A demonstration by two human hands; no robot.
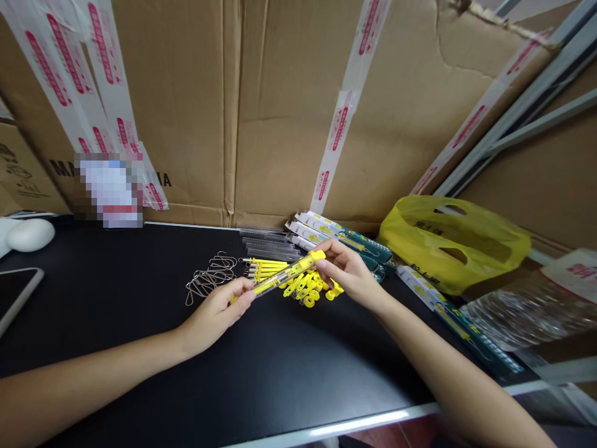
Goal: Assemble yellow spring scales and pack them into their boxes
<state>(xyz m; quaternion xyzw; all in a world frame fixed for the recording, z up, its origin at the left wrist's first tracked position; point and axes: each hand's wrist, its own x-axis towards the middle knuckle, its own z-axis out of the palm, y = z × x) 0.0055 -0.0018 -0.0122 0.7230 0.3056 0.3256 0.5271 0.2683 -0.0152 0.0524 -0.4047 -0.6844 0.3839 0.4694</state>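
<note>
A clear tubular spring scale point(284, 275) with yellow ends is held at a slant above the black table, its right end higher. My left hand point(222, 309) pinches the lower left end. The thumb and fingers of my right hand point(347, 269) close on the yellow cap at the upper right end. Beneath and behind it lie yellow rods with metal springs point(263, 266), and a pile of small yellow plastic parts point(305, 286). Clear tubes point(270, 242) are stacked just beyond. Bent metal hooks point(212, 274) form a heap left of the rods.
Printed narrow boxes point(342, 239) lie behind my right hand, with another box point(459, 320) along the right. A yellow plastic bag point(457, 239) and a clear plastic-wrapped pack point(532, 311) stand at right. Large taped cartons point(284, 124) wall the back. A white-edged device point(18, 295) sits left.
</note>
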